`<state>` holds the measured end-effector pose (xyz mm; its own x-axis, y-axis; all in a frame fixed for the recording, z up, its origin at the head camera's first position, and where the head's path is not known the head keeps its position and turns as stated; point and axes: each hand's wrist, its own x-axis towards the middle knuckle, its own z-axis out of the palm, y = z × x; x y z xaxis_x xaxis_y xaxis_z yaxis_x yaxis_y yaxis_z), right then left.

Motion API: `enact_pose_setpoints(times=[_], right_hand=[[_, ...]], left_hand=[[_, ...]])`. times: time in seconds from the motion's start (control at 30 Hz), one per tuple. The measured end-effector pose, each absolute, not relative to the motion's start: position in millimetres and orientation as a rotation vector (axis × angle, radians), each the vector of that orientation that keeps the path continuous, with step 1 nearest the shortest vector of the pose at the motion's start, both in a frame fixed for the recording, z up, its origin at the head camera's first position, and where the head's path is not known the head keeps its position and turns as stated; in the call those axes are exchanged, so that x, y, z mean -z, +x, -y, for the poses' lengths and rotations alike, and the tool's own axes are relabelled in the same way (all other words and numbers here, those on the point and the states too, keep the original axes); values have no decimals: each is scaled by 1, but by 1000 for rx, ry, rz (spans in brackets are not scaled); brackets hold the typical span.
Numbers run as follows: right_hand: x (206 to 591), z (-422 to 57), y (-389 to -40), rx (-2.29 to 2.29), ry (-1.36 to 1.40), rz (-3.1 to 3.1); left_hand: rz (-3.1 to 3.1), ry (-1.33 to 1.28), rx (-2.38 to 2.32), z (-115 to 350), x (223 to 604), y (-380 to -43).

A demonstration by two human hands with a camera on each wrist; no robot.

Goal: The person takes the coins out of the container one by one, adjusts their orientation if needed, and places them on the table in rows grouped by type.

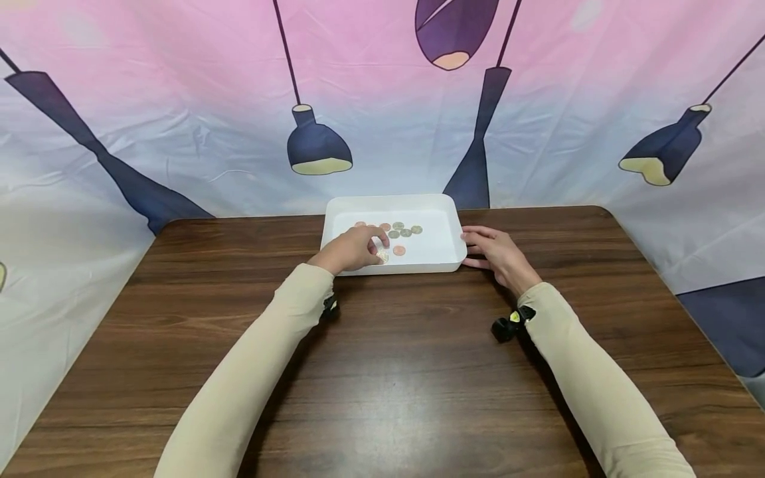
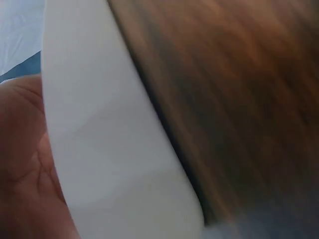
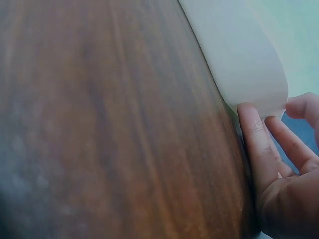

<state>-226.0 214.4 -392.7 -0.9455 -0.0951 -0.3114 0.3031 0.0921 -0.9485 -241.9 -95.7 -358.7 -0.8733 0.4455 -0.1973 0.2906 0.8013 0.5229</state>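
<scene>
A white tray holds several loose coins, among them copper-coloured and dull greenish-gold ones. My left hand reaches over its front left part, fingers bent down, with a pale shiny coin between thumb and forefinger tips. Just right of that lies a copper coin. In the left wrist view the tray's outer wall hides the fingers, and only part of the palm shows. My right hand touches the tray's right end with extended, spread fingers; in the right wrist view its fingertips meet the tray's corner.
The tray stands at the far edge of a dark wooden table. Behind hangs a cloth backdrop printed with lamps. A small black camera sits at the right wrist.
</scene>
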Motion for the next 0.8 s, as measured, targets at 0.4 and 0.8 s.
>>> enact_pose_setpoints(times=[0.4, 0.8], right_hand=[[395, -215, -227, 1915, 205, -2108], [396, -215, -228, 1939, 214, -2093]], left_hand=[[-2613, 680, -812, 103, 360, -243], [-2626, 653, -877, 110, 363, -244]])
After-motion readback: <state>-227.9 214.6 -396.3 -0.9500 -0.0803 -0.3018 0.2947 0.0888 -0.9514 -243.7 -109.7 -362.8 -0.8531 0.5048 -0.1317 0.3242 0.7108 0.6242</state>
